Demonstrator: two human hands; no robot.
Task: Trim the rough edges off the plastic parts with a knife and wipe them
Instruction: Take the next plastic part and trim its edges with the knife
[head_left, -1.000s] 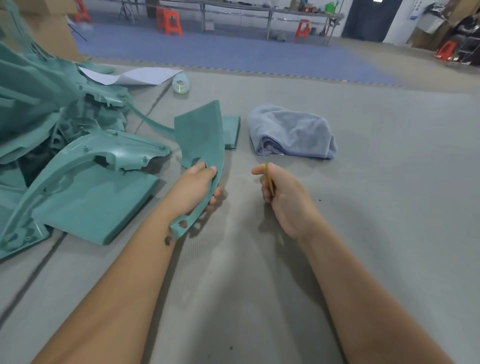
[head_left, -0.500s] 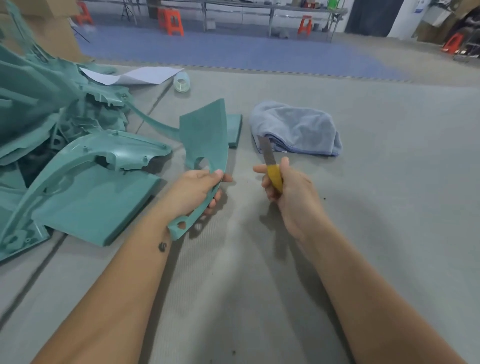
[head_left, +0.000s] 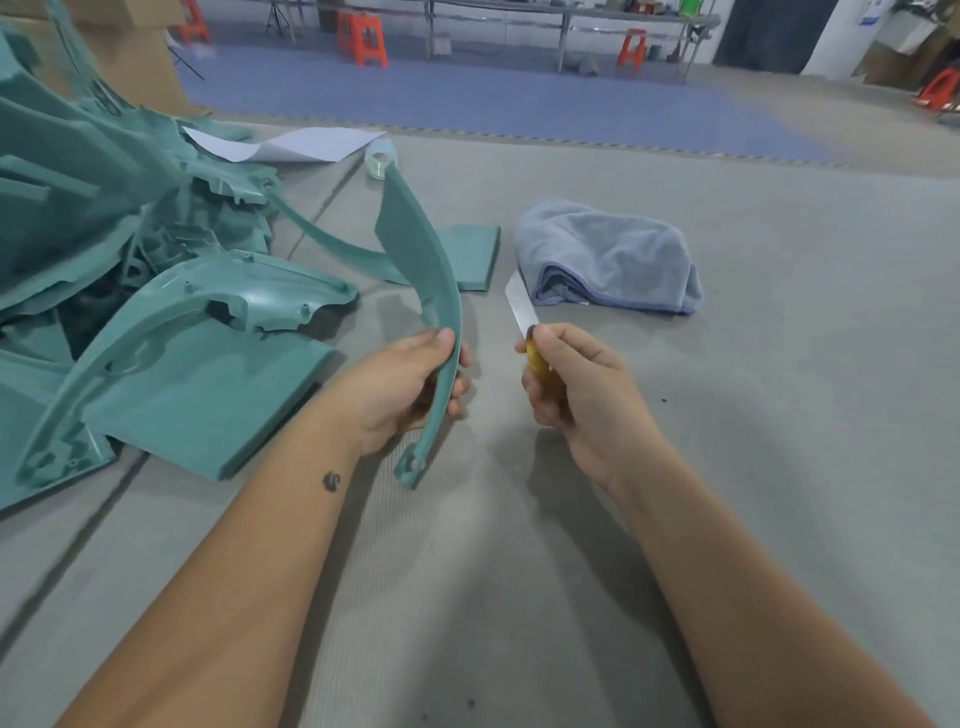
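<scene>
A heap of teal plastic parts (head_left: 156, 291) covers the left side of the grey floor mat (head_left: 779, 441). Just right of it, the left hand (head_left: 400, 387) grips a curved teal plastic part (head_left: 421, 260), thumb and fingers wrapped round its narrow lower section, lifted above the mat. The right hand (head_left: 576, 395) clenches the yellow handle of a knife (head_left: 522, 312), blade pointing up and away. Beyond lies a folded grey-blue cloth (head_left: 608, 257).

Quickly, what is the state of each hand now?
Left hand: grips the curved green plastic part.
Right hand: grips the knife by its yellow handle.
</scene>
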